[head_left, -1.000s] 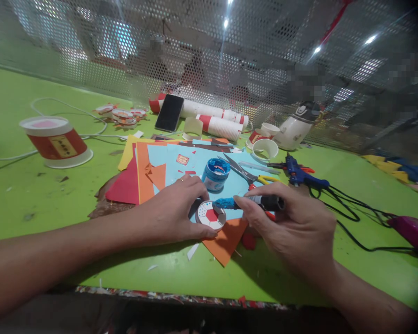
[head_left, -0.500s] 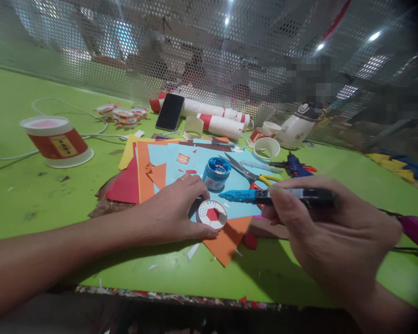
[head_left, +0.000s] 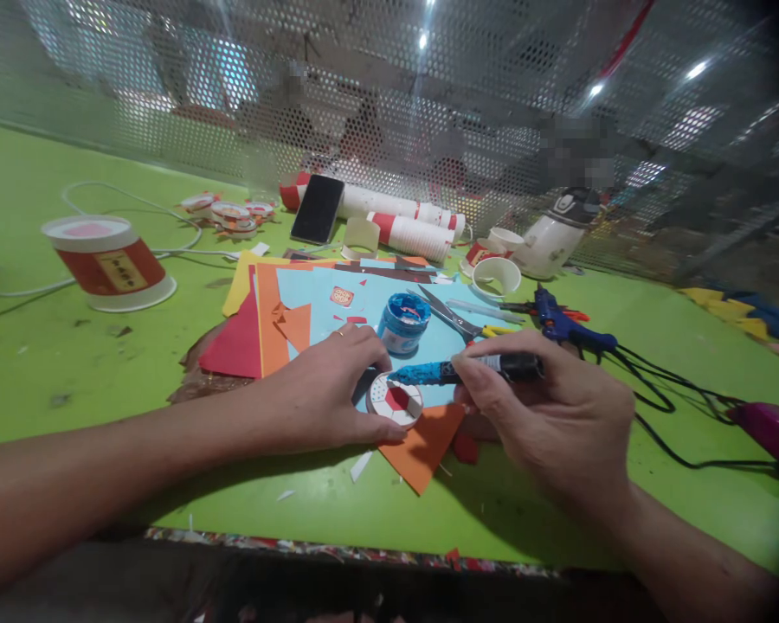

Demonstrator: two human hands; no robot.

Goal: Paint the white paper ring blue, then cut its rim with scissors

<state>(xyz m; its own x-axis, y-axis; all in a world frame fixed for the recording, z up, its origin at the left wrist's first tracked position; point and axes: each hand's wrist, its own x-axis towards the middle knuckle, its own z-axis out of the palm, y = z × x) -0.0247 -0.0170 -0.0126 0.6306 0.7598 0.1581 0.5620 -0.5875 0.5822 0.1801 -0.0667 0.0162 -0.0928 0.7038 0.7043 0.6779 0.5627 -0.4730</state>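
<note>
My left hand (head_left: 331, 389) is wrapped round the left side of a small white disc (head_left: 395, 411) with a red centre and blue dots, which lies on the paper. Between the thumb and fingers of my right hand (head_left: 545, 415) is a black marker (head_left: 506, 367), its front end coated in blue paint. The painted tip is at the disc's upper edge; whether it touches is unclear. Just behind the disc stands an open jar of blue paint (head_left: 402, 327). Scissors (head_left: 447, 313) lie to the right of the jar, their handles partly hidden by my right hand.
Coloured paper sheets (head_left: 227, 350) lie beneath. A red paper cup (head_left: 113, 268) stands at left. Behind are a phone (head_left: 317, 209), white-and-red tubes (head_left: 412, 235) and a kettle (head_left: 554, 235). At right lie a blue glue gun (head_left: 564, 329) with black cable and a magenta object (head_left: 769, 428).
My right hand has moved left with the marker, bringing the blue tip over the disc's edge and uncovering the glue gun's cable. My left hand stays in place.
</note>
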